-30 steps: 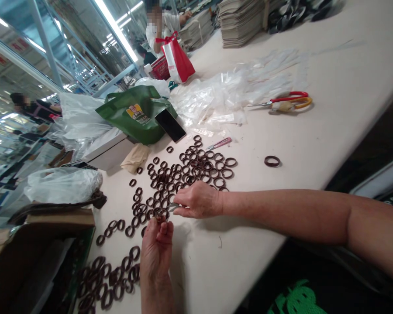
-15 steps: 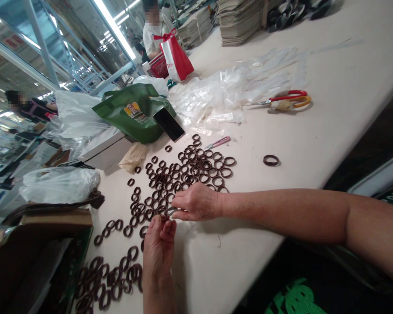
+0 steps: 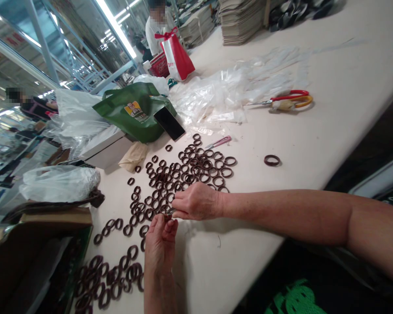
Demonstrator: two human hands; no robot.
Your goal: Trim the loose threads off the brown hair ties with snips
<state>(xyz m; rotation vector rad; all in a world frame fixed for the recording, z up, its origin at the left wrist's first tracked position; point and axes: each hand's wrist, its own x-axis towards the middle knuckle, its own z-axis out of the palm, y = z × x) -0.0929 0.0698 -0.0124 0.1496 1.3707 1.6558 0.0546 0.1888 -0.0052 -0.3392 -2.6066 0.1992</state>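
Note:
Several dark brown rings (image 3: 183, 172) lie scattered over the pale table (image 3: 314, 144). My left hand (image 3: 161, 244) is pinched at the fingertips on one brown ring (image 3: 167, 216). My right hand (image 3: 196, 201) is closed on a small metal tool (image 3: 171, 211) whose tip meets that ring. More brown rings (image 3: 111, 279) lie in a cluster at the near left, beside my left wrist. A single ring (image 3: 271, 160) sits apart to the right.
Behind the rings lie a small pink-handled tool (image 3: 218, 142), a black phone (image 3: 169, 123) on a green bag (image 3: 134, 111), clear plastic sleeves (image 3: 236, 89) and red-and-yellow scissors (image 3: 290, 100). A cardboard box (image 3: 36, 248) stands at near left. Another person (image 3: 157, 26) works at the far end.
My left hand has shifted slightly right and up toward my right hand. The right hand has hardly moved.

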